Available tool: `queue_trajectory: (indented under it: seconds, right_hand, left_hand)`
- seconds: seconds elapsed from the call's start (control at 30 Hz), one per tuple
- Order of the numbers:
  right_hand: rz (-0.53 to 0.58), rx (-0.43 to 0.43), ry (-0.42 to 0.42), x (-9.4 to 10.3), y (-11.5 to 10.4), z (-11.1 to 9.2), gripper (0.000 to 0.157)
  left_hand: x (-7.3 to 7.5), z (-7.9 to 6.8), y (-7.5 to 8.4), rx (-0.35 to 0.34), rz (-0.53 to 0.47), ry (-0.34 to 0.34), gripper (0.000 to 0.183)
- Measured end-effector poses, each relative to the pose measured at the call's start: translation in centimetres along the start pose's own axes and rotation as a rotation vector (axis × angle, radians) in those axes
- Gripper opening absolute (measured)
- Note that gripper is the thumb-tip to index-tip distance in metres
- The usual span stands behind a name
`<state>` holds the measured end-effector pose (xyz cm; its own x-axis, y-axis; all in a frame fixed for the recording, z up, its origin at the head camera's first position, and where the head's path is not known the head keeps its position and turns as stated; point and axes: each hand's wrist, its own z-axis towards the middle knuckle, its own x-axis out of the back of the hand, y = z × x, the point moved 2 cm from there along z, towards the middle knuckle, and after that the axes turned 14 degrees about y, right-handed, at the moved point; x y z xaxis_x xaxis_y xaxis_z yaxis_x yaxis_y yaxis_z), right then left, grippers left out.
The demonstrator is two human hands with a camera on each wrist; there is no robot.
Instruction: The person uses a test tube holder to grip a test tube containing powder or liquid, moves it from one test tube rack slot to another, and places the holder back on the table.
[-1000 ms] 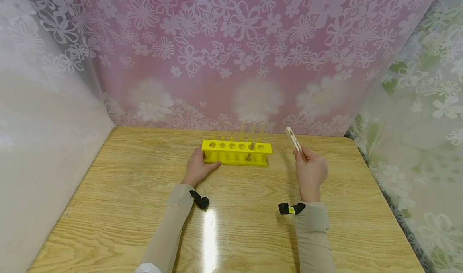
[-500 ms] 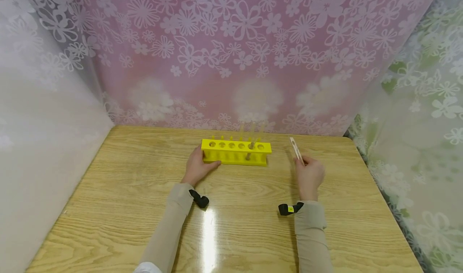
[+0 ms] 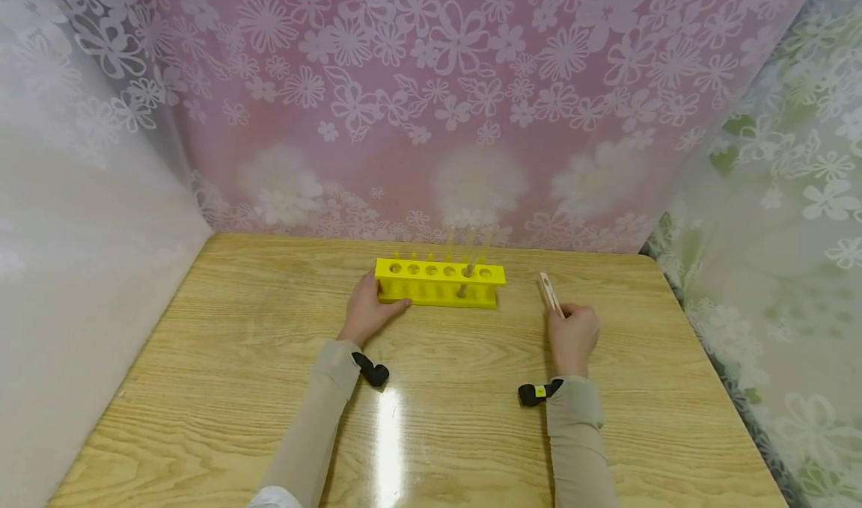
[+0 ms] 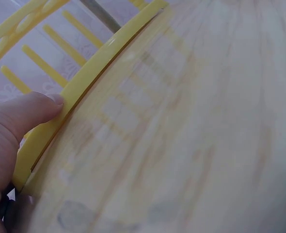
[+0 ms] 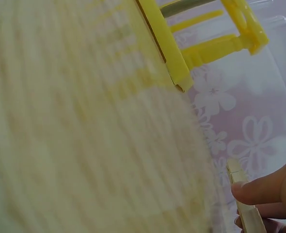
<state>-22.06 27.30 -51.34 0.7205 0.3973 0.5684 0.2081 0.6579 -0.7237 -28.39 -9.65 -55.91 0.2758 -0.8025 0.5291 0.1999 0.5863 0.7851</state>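
Observation:
A yellow test tube rack (image 3: 438, 298) stands on the wooden table, with a row of round holes along its top. My left hand (image 3: 364, 311) grips the rack's left end; in the left wrist view the thumb (image 4: 34, 110) presses the front edge of the base. One test tube (image 3: 469, 270) with greyish contents leans in a hole near the right end. My right hand (image 3: 572, 336) holds a pale wooden test tube clamp (image 3: 550, 292) to the right of the rack, its front end pointing away from me. Thumb and fingers pinch the clamp in the right wrist view.
Clear glass tubes (image 3: 450, 240) rise at the back of the rack, over its rear pegs. A pink flowered curtain (image 3: 431, 119) hangs right behind the table (image 3: 269, 388), and pale curtains close both sides. A light reflection runs down the table's front middle.
My right hand has drawn back towards me and slightly left, lowering the test tube clamp with it. My left hand and the rack have stayed in place.

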Motion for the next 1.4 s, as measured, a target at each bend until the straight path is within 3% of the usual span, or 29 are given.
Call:
queue_trajectory:
  seconds: [0.8,1.4]
  right_hand:
    - [0.021,-0.04,0.011,-0.5,1.8,0.2,0.018]
    - [0.093,-0.108,-0.05,-0.4,2.0,0.5,0.024]
  left_hand:
    - [-0.1,0.0,-0.1,-0.008,0.007,0.002,0.078]
    - [-0.1,0.1,-0.5,-0.009,-0.02,0.008,0.075]
